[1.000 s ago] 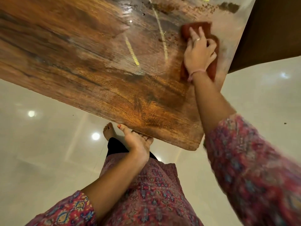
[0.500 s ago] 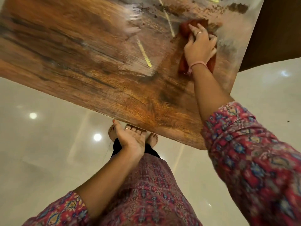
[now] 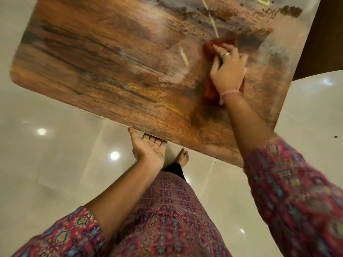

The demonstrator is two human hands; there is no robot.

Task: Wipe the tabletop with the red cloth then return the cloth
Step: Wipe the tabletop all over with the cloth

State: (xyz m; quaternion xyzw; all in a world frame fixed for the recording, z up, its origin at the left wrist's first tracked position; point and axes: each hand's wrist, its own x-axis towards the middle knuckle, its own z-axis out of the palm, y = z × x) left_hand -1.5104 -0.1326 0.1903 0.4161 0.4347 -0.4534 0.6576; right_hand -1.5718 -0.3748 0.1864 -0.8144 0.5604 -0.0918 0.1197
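While your right hand [image 3: 229,70] presses flat on the red cloth [image 3: 210,89], fingers spread and lying over it, the cloth sits right under your palm on the far-right part of the tabletop [image 3: 111,71], its long axis running from your wrist away toward the fingertips. The dirt specks [image 3: 289,10] lie beyond your fingertips, up near the far corner, so the next stroke likely pushes away from you. Your left hand [image 3: 148,148] is well apart from the cloth, palm up at the near edge, fingers tucked beneath the table rim and gripping nothing I can see. Count it: one cloth, one tabletop, two hands, one bare foot [image 3: 182,157] on the floor [image 3: 55,154].
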